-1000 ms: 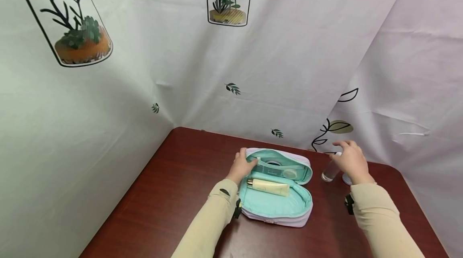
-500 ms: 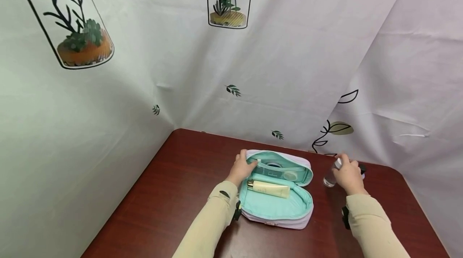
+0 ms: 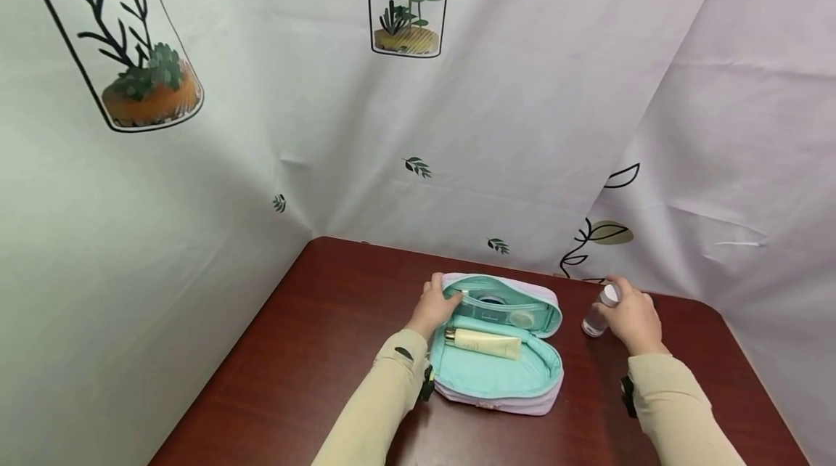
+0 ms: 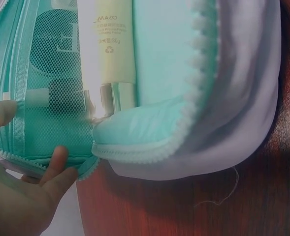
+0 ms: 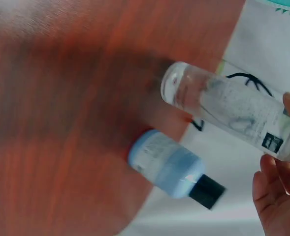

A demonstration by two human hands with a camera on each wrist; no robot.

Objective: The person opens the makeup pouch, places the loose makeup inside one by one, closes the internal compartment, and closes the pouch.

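A lilac cosmetic bag (image 3: 499, 379) with a turquoise lining lies unzipped on the table, its lid raised at the back. My left hand (image 3: 434, 306) holds the left end of the lid, thumb on the inside and fingers behind the edge. A cream tube (image 3: 486, 344) with a gold cap lies in the base. Behind the lid's mesh pocket (image 4: 41, 130) are a dark round item and a small item with a dark part. To the right, my right hand (image 3: 635, 317) grips a clear bottle (image 5: 233, 105) near its white cap; the bottle is tilted.
A blue bottle (image 5: 167, 164) with a black cap stands beside the clear one, mostly hidden by my right hand in the head view. The dark red table (image 3: 326, 350) meets a printed white cloth (image 3: 366, 197) at the back and left.
My right hand has come down from above the clear bottle and now grips it, the bottle's tilt shifting slightly. My left hand stays on the bag's lid.
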